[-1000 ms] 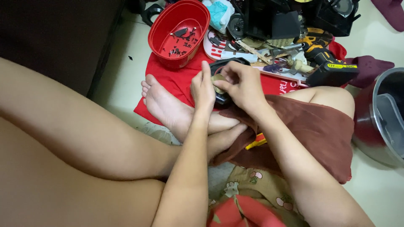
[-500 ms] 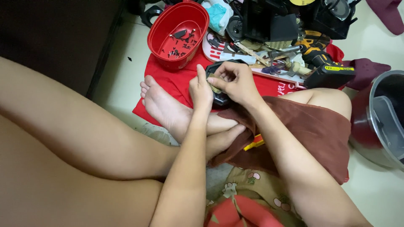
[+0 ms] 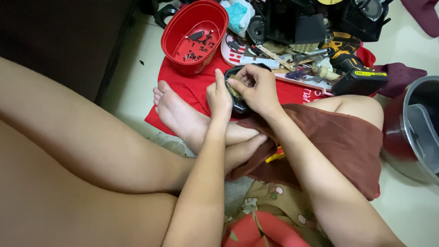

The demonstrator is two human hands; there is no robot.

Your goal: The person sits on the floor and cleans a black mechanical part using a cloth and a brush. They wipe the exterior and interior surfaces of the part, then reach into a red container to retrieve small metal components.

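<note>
I sit on the floor with my legs crossed. Both hands meet above my foot around a small black device [image 3: 239, 103] with a yellowish inner part. My left hand [image 3: 218, 97] grips its left side. My right hand [image 3: 257, 86] covers its top, with the fingers curled on the yellowish part. Most of the device is hidden by my fingers. A yellow-handled tool [image 3: 275, 157] lies partly tucked under my brown shorts.
A red bowl [image 3: 175, 32] with small dark screws and parts stands on a red cloth [image 3: 192, 89] ahead. A cordless drill [image 3: 354, 68] and a heap of black parts and tools lie at the back right. A grey bucket [image 3: 414, 132] stands at the right edge.
Both hands with the black device have stayed together over my foot; the fingers of my right hand have shifted slightly on it. The camera view has moved a little.
</note>
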